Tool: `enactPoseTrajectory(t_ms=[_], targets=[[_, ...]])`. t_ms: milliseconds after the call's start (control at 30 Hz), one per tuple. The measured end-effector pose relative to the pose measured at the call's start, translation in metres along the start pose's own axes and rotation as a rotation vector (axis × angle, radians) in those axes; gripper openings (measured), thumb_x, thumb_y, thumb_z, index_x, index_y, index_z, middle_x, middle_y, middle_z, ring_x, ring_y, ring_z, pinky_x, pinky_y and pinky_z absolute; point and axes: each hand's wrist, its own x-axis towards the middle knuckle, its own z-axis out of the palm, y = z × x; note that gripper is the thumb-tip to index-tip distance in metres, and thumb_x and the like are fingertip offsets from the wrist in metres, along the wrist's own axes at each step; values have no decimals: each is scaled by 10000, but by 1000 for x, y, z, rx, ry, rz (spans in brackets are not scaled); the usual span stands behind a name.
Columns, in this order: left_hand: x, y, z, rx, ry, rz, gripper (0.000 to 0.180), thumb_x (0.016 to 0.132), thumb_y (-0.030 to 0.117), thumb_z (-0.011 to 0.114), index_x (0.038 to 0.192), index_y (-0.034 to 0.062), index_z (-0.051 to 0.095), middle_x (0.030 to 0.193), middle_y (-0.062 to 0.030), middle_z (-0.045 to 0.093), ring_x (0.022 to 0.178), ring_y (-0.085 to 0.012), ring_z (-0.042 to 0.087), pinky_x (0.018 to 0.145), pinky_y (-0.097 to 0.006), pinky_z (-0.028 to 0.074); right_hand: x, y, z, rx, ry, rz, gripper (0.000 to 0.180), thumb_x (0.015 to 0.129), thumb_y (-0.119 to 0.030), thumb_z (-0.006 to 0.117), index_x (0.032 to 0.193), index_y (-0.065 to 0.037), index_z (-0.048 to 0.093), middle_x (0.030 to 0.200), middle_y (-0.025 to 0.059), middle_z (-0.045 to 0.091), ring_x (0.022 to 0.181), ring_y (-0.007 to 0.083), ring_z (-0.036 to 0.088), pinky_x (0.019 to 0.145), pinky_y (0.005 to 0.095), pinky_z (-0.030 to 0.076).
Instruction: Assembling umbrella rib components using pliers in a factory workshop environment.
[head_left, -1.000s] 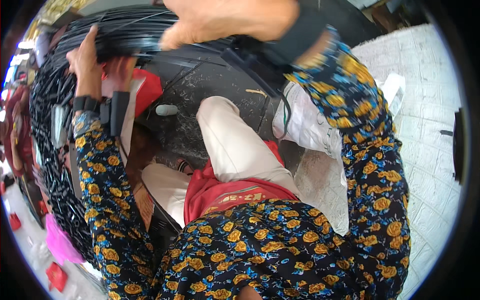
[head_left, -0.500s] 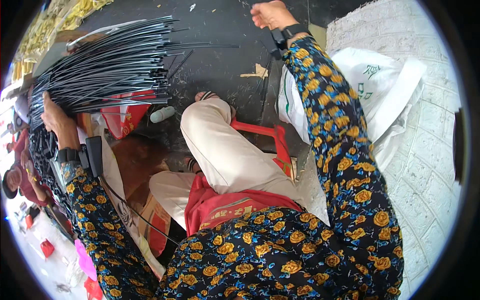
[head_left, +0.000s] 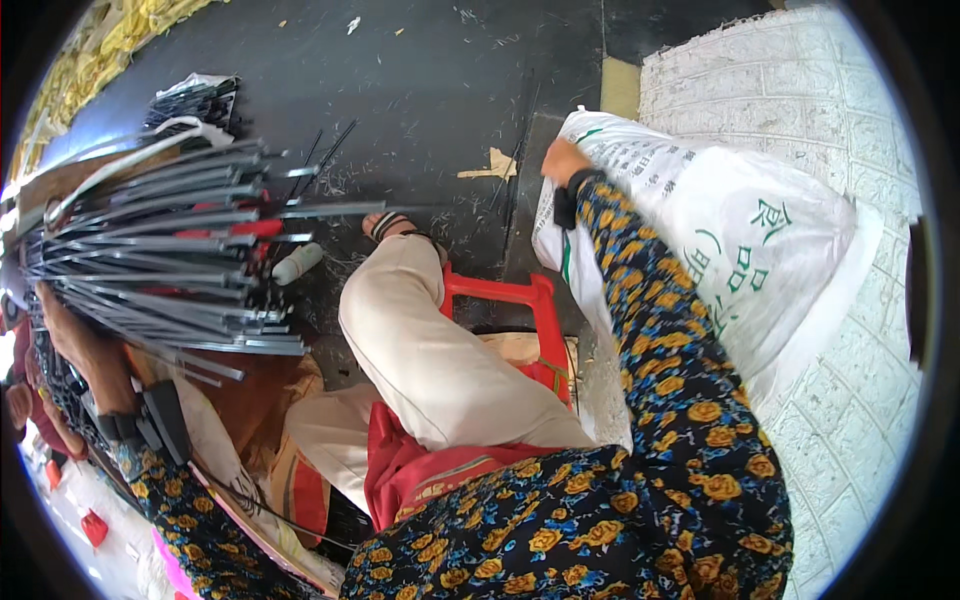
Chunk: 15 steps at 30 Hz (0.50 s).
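Bundled grey metal rods [head_left: 165, 255], long, thin and cut square at the ends, lie fanned across the person's left side at about nine o'clock, their tips pointing toward the bent knee in cream trousers [head_left: 440, 350]. Nearest, the left hand [head_left: 75, 340] in its flower-print sleeve grips the underside of the bundle at eight o'clock; the fingers look wrapped up around the rods, though most of them are hidden behind the metal. At one o'clock the right hand [head_left: 562, 160] rests on the top edge of a white woven plastic sack [head_left: 740, 250]; whether its fingers pinch the cloth or lie flat I cannot tell.

The bundle is loose and held by one hand only, so in my judgement rods could slide out endwise and scatter, or the sharp ends could catch the trouser leg or the sandalled foot [head_left: 395, 225] just beside them. A small white plastic bottle [head_left: 298, 263] lies right under the rod tips and could be knocked.

Open room lies at twelve o'clock, on the dark littered floor [head_left: 450, 70]. The red plastic stool [head_left: 520, 310] and the sack hem in the right; a pale tiled floor [head_left: 860, 400] runs beyond at three o'clock.
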Motion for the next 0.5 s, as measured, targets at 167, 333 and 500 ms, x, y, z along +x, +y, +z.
enactPoseTrajectory(t_ms=[167, 333, 500], targets=[[-32, 31, -27, 303, 93, -87, 569, 1036, 384, 321, 1414, -34, 399, 1397, -179, 490, 1221, -241, 500, 1050, -298, 346, -76, -101, 63, 267, -320, 193, 325, 775, -152, 584, 1026, 46, 644, 1084, 295, 632, 1047, 424, 612, 905, 468, 487], [-48, 13, -25, 14, 185, -383, 603, 1005, 446, 398, 1387, -18, 448, 1308, -116, 556, 1159, -215, 530, 1008, -299, 385, -77, 9, 180, -71, -21, -39, 171, 720, -141, 626, 765, -3, 716, 750, 201, 683, 745, 343, 685, 702, 414, 551], [-40, -57, -75, 925, 4, 632, 527, 1029, 370, 354, 1411, 17, 432, 1385, -86, 485, 1257, -216, 464, 1048, -318, 362, -64, -50, 131, 449, -3, 298, 140, 746, -134, 639, 694, -14, 689, 552, 128, 617, 451, 270, 601, 459, 365, 496]])
